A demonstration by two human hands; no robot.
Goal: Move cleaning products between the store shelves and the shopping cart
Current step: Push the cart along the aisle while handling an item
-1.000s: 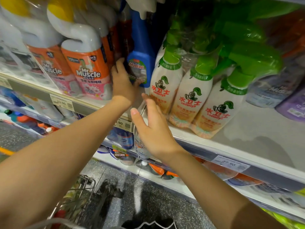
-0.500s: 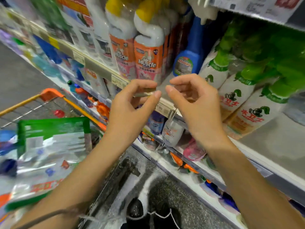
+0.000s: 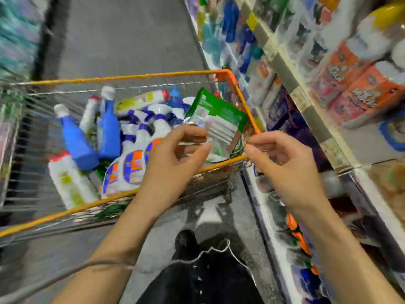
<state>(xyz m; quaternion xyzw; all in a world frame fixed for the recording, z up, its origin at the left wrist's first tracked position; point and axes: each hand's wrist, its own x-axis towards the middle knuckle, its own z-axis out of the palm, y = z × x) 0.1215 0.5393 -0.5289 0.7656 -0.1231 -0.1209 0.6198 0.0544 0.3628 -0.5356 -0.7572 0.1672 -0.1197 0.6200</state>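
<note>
Left hand [image 3: 175, 154] and right hand [image 3: 282, 163] over shopping cart [image 3: 122, 76] — fingers curled, grip unclear; labels [image 3: 361, 99] blurred.

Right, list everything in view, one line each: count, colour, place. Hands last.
Wire shopping cart with orange rim: one, silver and orange, left of the shelves.
Green and silver refill pouch: one, upright in the cart's near right corner.
Blue bottles with white caps: two, lying mid-cart.
White spray bottles with blue triggers: several, count blurred, mid-cart.
White bottles with yellow-green labels: two, one near left, one far side.
Store shelves: right side, packed; orange-labelled bottles on top.
Grey floor: aisle beyond the cart.
Left hand: fingers curled, before the pouch; hold unclear.
Right hand: fingers curled, by the cart's corner; hold unclear.
</note>
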